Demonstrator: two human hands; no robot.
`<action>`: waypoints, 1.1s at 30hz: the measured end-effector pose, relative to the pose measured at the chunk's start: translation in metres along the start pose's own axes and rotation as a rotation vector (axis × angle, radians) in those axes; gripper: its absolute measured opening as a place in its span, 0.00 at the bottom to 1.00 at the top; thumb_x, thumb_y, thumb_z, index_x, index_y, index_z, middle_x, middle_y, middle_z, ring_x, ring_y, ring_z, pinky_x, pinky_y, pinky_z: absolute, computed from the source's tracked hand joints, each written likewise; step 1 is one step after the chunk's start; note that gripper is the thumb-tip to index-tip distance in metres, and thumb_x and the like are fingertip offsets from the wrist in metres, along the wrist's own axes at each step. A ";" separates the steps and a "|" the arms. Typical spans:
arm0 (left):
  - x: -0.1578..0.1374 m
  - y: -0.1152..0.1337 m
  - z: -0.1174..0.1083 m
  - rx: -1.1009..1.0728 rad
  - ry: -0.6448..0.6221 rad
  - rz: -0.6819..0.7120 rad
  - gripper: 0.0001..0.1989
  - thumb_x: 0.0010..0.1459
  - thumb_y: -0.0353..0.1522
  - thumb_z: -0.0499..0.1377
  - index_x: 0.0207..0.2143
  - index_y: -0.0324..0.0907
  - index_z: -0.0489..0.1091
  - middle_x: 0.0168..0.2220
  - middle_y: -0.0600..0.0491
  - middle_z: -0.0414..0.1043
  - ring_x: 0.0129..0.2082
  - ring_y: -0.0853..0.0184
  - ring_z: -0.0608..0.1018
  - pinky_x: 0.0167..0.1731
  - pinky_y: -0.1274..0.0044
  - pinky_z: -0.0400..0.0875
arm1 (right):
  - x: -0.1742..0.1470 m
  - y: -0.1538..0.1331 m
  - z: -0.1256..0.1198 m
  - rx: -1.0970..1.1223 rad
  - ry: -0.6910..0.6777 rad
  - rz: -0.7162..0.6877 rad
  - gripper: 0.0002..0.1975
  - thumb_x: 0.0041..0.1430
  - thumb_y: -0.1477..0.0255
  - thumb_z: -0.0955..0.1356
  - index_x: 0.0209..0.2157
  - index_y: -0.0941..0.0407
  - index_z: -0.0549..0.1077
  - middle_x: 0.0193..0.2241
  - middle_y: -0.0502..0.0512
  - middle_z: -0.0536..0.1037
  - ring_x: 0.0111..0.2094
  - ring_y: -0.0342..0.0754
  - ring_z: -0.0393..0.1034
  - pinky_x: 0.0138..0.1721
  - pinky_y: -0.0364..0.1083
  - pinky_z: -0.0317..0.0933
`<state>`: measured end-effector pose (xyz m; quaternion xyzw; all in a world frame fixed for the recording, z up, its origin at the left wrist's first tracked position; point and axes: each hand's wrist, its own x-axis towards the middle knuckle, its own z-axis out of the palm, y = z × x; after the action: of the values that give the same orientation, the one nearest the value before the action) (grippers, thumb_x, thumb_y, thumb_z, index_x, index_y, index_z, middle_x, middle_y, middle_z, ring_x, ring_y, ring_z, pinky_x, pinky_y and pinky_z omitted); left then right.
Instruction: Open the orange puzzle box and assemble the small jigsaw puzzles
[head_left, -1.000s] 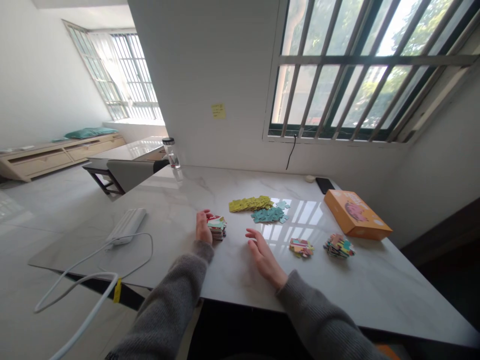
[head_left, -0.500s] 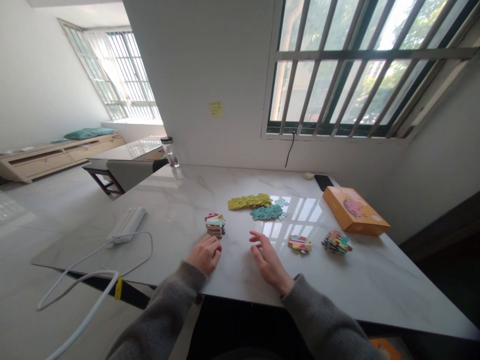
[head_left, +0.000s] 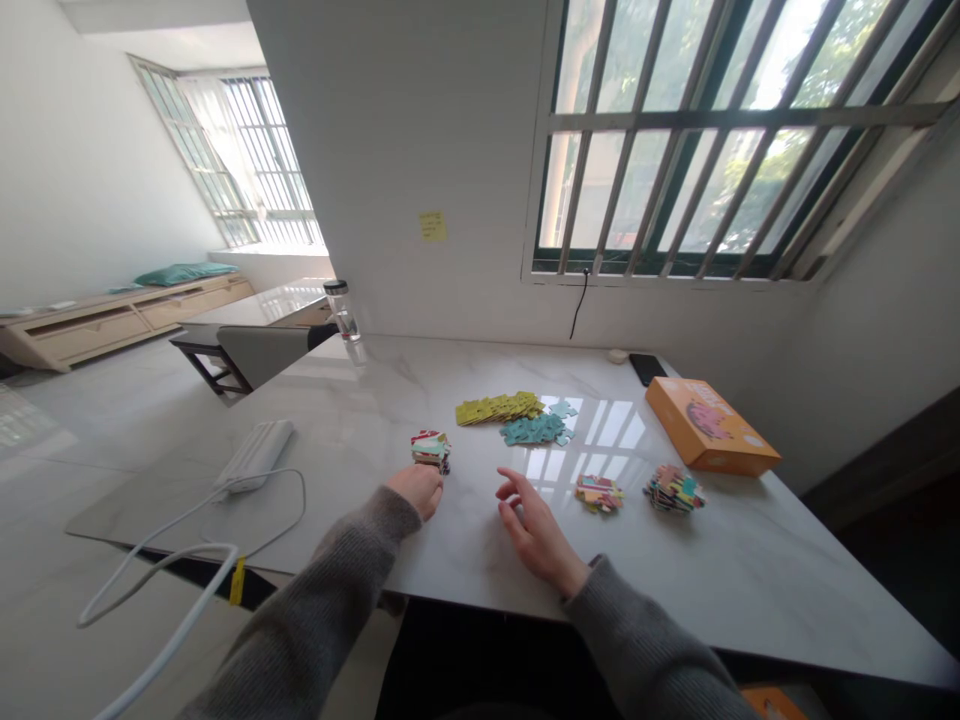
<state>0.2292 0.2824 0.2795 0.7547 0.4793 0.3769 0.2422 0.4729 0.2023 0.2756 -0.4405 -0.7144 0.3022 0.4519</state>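
Observation:
My left hand (head_left: 418, 488) is at the near side of a stack of colourful jigsaw puzzle pieces (head_left: 430, 446), covering its lower front. Its fingers are curled in, and the palm and fingertips are hidden, so what they hold cannot be made out. My right hand (head_left: 538, 532) rests on the table with loosely bent fingers apart and nothing in them. To its right lie a small pile of multicoloured pieces (head_left: 598, 492) and a taller stack of pieces (head_left: 673, 489). Farther back, a spread row of yellow-green pieces (head_left: 498, 407) borders a teal heap of pieces (head_left: 535, 430).
An orange puzzle box (head_left: 709, 424) sits at the right, with a black phone (head_left: 646, 368) behind it. At the left a white power strip (head_left: 259, 452) trails a looped cable (head_left: 186, 612). A clear bottle (head_left: 343, 310) stands at the far left corner of the white table (head_left: 390, 370).
My left hand has shifted slightly forward against the stack, wrist turned and forearm raised. My right hand stays nearly in place. The whole view has tilted up a little.

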 end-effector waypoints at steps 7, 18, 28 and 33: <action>-0.013 0.044 0.021 0.204 -0.227 0.138 0.07 0.50 0.27 0.57 0.27 0.46 0.74 0.29 0.50 0.73 0.32 0.58 0.76 0.38 0.69 0.71 | 0.001 0.000 -0.001 -0.006 -0.022 -0.031 0.22 0.64 0.74 0.61 0.59 0.52 0.63 0.42 0.56 0.73 0.39 0.48 0.70 0.45 0.50 0.67; 0.045 0.061 0.113 0.403 -0.140 0.190 0.23 0.55 0.30 0.58 0.55 0.40 0.66 0.53 0.41 0.64 0.53 0.52 0.67 0.53 0.62 0.66 | -0.011 0.011 -0.033 -0.203 0.182 -0.055 0.18 0.66 0.76 0.59 0.55 0.52 0.67 0.41 0.57 0.74 0.44 0.52 0.69 0.49 0.53 0.64; 0.047 0.052 0.113 0.345 -0.013 0.074 0.18 0.55 0.28 0.57 0.50 0.38 0.69 0.48 0.43 0.67 0.50 0.55 0.68 0.53 0.65 0.64 | -0.004 0.038 -0.098 -0.880 0.198 0.019 0.14 0.65 0.72 0.63 0.50 0.57 0.72 0.50 0.65 0.70 0.54 0.59 0.61 0.55 0.56 0.57; 0.048 0.048 0.114 0.279 -0.032 0.082 0.17 0.55 0.28 0.57 0.49 0.38 0.70 0.47 0.43 0.68 0.49 0.54 0.69 0.52 0.63 0.65 | -0.004 0.046 -0.100 -1.042 0.093 0.155 0.15 0.64 0.64 0.66 0.49 0.55 0.71 0.44 0.63 0.71 0.48 0.60 0.62 0.47 0.55 0.58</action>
<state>0.3583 0.3057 0.2624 0.8061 0.4917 0.3039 0.1269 0.5818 0.2215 0.2769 -0.6710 -0.7146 -0.0800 0.1806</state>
